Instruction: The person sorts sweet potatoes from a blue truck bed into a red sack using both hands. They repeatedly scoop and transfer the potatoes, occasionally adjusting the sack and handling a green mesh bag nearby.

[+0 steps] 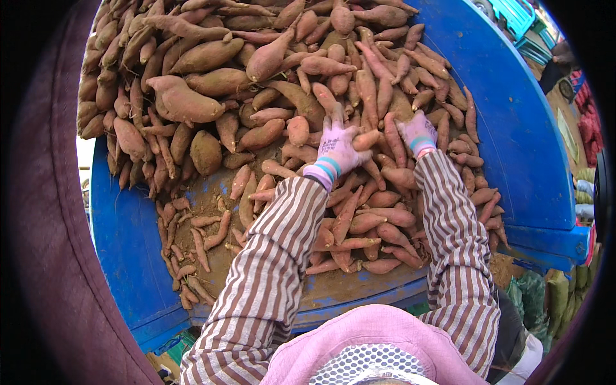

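My left hand [336, 147], in a pale purple knit glove with turquoise cuff bands, is in the middle of a heap of sweet potatoes. A small sweet potato [366, 139] sits between its thumb and forefinger. Its other fingertips touch a longer sweet potato [324, 96]. To the right, my right hand [418, 132], gloved alike, reaches down among the roots beside a slender upright sweet potato [394, 142]. Its fingertips are partly hidden, so its hold is unclear. Smaller pinkish sweet potatoes [385, 219] lie between my forearms.
Blue metal walls [510, 120] flank the soil-covered truck bed [346, 286]. Larger, dirt-coated sweet potatoes [185, 101] are piled high at far left. Small thin roots [199, 248] lie near left. Outside at right are red mesh sacks [587, 120] and a turquoise vehicle [512, 17].
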Demonstrator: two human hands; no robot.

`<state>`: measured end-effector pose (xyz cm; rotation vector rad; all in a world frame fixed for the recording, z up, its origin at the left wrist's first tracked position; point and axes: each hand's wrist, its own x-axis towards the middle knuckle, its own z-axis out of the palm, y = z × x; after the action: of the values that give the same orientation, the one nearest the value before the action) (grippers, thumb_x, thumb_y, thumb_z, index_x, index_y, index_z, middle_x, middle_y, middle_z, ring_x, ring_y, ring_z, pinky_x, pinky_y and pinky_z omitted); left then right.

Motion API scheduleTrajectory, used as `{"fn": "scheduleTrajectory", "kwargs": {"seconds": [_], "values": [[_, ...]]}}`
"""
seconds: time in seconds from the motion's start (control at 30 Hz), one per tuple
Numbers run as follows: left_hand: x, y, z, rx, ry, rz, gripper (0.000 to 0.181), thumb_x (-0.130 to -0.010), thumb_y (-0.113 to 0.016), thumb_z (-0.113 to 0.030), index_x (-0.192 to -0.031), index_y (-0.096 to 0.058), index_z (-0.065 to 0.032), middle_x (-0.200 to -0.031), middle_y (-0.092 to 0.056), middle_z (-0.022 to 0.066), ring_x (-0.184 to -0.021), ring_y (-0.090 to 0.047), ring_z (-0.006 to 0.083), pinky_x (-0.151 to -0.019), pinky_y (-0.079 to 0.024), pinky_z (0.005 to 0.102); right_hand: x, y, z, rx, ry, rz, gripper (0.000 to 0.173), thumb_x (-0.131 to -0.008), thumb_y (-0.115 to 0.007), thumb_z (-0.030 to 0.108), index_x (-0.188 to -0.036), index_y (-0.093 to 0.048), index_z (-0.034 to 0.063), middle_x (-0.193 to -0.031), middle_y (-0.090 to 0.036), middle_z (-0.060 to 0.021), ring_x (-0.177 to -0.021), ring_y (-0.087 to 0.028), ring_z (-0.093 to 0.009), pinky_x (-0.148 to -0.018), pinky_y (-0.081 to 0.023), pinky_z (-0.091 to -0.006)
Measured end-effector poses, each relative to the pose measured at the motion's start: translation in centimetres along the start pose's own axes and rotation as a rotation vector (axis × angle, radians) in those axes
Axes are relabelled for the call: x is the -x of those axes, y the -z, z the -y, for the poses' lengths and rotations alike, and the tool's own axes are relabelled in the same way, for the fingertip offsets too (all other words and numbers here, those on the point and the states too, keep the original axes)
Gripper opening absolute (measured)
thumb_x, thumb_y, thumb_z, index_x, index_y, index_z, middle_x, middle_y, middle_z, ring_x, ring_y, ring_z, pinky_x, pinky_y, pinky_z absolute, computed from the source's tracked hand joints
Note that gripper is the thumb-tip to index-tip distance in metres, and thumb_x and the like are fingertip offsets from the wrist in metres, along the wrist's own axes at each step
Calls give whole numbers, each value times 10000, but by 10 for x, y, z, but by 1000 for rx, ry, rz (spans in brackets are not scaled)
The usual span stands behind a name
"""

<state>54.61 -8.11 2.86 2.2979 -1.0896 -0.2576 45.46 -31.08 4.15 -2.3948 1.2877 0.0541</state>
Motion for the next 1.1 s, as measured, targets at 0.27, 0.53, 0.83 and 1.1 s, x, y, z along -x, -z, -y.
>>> {"fn": "scheduleTrajectory", "kwargs": {"seconds": [0.27,0.53,0.83,1.1], "values": [[45,14,-30,-265,-232,153,629,-681,-871,-374,-1231,-677,-139,-1603,-384,231,-1445,-337,563,-1215,-329,585,96,71,-28,419,239,-172,873,-757,-844,604,-1355,-549,41,-1315,-645,-176,-1260,-625,-341,-1010,-517,-460],[-3,21,-18,-90,-30,296,664,-756,-807,-423,-1328,-660,-119,-1626,-379,240,-1342,-567,418,-1093,-509,470,241,119,-164,-871,-82,41,904,-860,-796,603,-1379,-549,-94,-1186,-677,-161,-1083,-622,-201,-940,-520,-349],[87,87,39,774,290,84,450,-869,-840,-273,-1127,-635,34,-809,-645,14,-656,-569,82,-561,-454,239,584,179,-264,-975,-693,-184,699,-956,-697,562,-1372,-584,12,-888,-638,-72,-607,-578,-144,-506,-458,-285],[91,79,77,512,288,-303,537,-849,-837,-413,-1075,-664,43,-945,-740,153,-840,-702,264,-762,-560,377,555,54,-394,68,-635,-212,558,-921,-720,372,-1298,-657,-36,-1130,-730,-236,-1064,-688,-412,-959,-533,-448]]}}
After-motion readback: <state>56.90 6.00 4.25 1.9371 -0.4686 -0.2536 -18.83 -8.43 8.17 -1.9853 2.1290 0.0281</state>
